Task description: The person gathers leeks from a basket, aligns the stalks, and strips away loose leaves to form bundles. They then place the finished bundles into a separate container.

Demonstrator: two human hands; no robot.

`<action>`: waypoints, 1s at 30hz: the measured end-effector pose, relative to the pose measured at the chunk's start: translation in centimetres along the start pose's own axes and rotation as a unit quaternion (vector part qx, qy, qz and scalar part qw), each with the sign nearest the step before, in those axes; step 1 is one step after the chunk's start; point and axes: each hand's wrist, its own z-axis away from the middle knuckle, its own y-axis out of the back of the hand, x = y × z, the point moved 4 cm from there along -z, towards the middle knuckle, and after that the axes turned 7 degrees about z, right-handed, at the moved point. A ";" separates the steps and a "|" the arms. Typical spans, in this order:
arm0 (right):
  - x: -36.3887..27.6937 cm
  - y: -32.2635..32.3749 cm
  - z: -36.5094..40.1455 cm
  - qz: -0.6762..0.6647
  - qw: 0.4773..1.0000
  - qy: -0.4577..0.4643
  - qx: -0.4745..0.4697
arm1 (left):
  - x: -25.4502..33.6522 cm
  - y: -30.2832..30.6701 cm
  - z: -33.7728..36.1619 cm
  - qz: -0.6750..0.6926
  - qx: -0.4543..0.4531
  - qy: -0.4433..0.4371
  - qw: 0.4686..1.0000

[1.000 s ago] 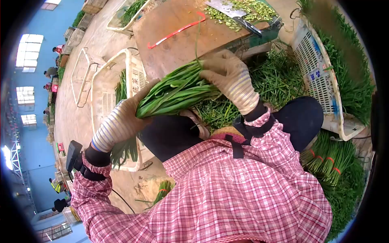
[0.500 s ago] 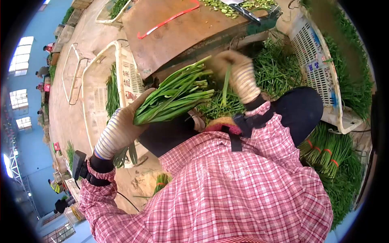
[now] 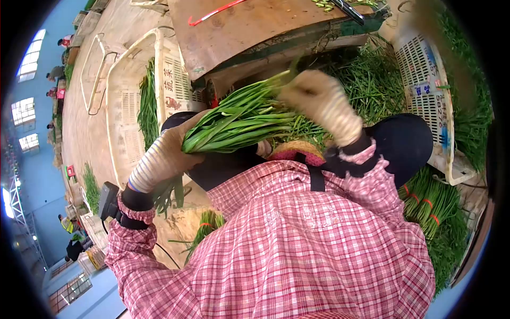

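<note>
My left hand (image 3: 172, 154), in a striped work glove, is wrapped round a thick bunch of long green stalks (image 3: 239, 119) that points up to the right. At the far end of the bunch is my right hand (image 3: 321, 101), also gloved and smeared by motion; its fingertips are too blurred to show what they hold, if anything. Loose green stalks (image 3: 372, 85) lie in a heap beyond my right hand.
A wooden board (image 3: 223, 37) bears a red strip (image 3: 218, 13) and a black-handled tool (image 3: 348, 10). White crates stand left (image 3: 119, 106) and right (image 3: 443, 117). Banded green bundles (image 3: 433, 202) lie at right. People (image 3: 56, 73) are far off at left.
My right hand has moved from over the heap to the tips of the bunch, and the leaf hanging from it no longer shows. The whole view has shifted slightly.
</note>
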 end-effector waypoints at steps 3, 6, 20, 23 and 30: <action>-0.9 -2.4 -0.4 0.031 0.997 0.055 -0.046 | 0.0 -0.6 -0.2 0.033 -0.014 0.010 0.999; 1.9 0.0 -0.6 0.195 0.980 -0.045 0.011 | -0.6 -0.1 0.9 0.028 0.002 0.030 0.999; -2.1 -5.0 -0.3 0.008 0.999 -0.013 -0.031 | -1.5 -2.1 -1.1 -0.008 0.008 0.058 0.998; -0.1 -4.6 -0.9 0.149 0.989 -0.006 -0.006 | -1.3 -1.9 -0.8 -0.006 -0.016 0.101 0.995; 2.2 -2.0 -0.5 0.213 0.972 -0.045 -0.088 | -2.1 -1.9 -0.4 0.060 0.001 0.061 0.996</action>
